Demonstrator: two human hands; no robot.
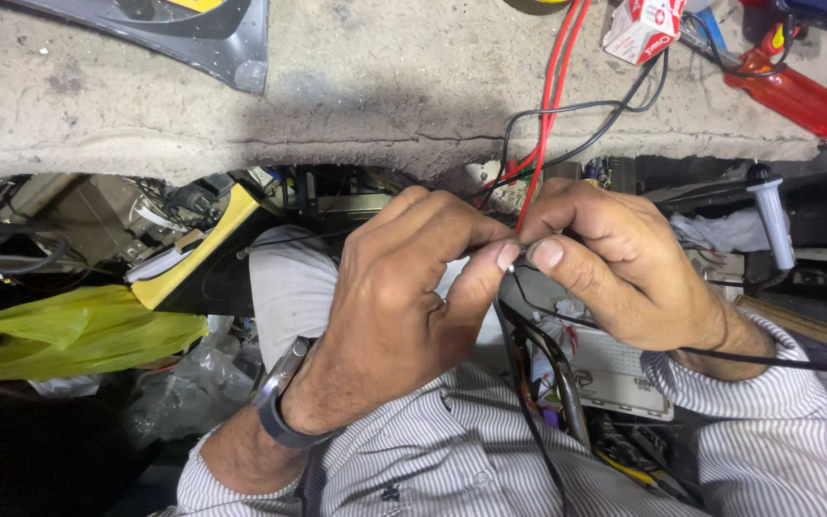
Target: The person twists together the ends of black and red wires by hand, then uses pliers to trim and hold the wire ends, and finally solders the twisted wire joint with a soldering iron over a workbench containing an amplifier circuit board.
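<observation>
Rough concrete forms the table (385, 86), and just below its near edge the left hand (404, 287) and right hand (614, 268) meet, fingers (504, 254) of both pinched narrow on the end of a thin wire (528, 287) held between the thumb tips. Keeping the pinch close to the tip and the strands taut looks wise, since red leads (552, 96) and black leads (605, 120) crowd the spot. A red screwdriver (796, 96) lies by the far right corner, a yellow bag (69, 330) below left.
</observation>
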